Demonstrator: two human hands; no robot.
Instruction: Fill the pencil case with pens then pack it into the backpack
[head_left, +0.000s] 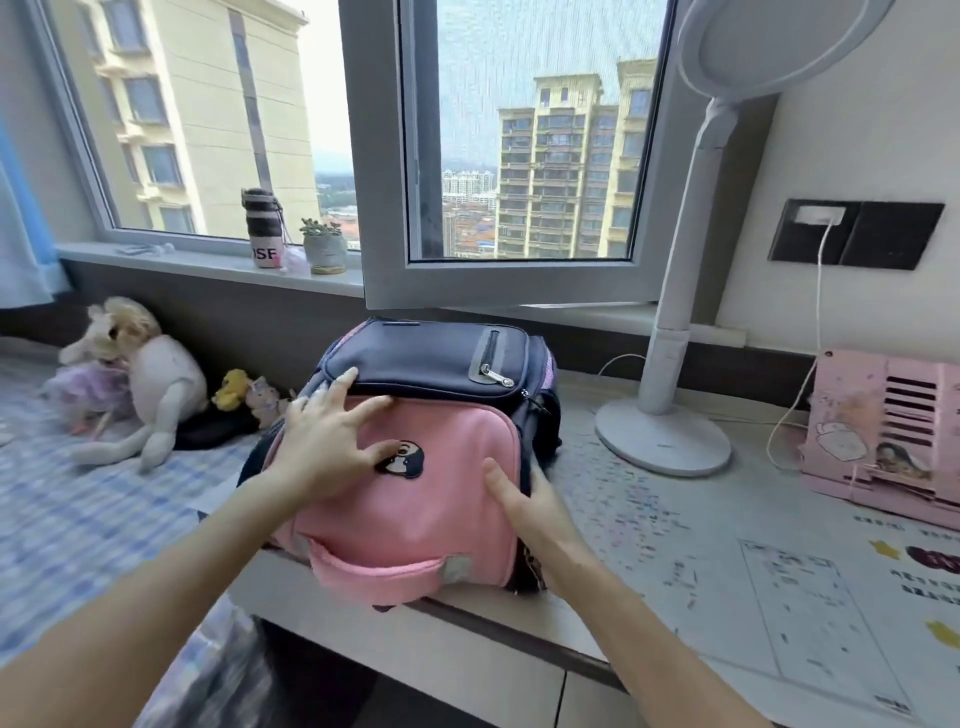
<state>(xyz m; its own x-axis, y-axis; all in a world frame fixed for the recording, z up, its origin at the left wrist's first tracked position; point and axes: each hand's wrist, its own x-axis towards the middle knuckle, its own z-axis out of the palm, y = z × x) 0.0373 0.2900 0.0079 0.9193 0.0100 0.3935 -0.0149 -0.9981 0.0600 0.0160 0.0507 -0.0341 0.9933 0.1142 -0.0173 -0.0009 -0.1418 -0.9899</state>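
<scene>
Lamp — doll, potted plant.

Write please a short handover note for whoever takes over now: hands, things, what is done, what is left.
Left hand: open, spread flat on the pink front of the pink and navy fabric backpack.
Right hand: at the backpack's right side, thumb on the front, fingers hidden.
The backpack lies at the pale desk's edge.
Pencil case and pens: not in view, so packing cannot be confirmed; check inside the backpack.
</scene>
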